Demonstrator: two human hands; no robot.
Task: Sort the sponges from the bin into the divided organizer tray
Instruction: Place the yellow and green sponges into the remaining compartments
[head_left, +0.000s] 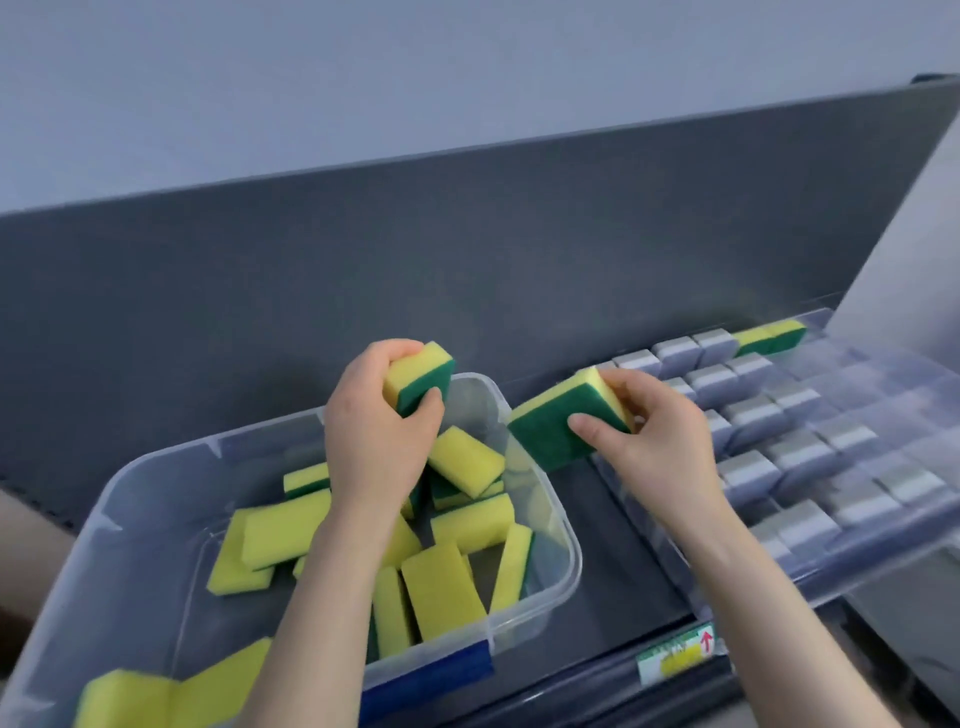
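Bin (570, 564) at 7 o'clock: loose yellow-green sponges (441, 587). Tray (810, 577) at 3: grey blocks (753, 415). Left hand (379, 431) grips left sponge (421, 382) over bin; right hand (660, 441) pinches right sponge (556, 421), green face up.

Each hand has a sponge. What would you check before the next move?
1. Left hand grips the left sponge securely: ok.
2. Right hand pinches the right sponge by one end: ok.
3. Right sponge over a tray compartment: not ok, it hangs between bin and tray.
4. Free compartment in the tray: cannot tell, the clear part is blurred.
5. Yellow-green pair at the tray's far end to match: ok.
6. Loose sponges waiting in the bin: ok, many.
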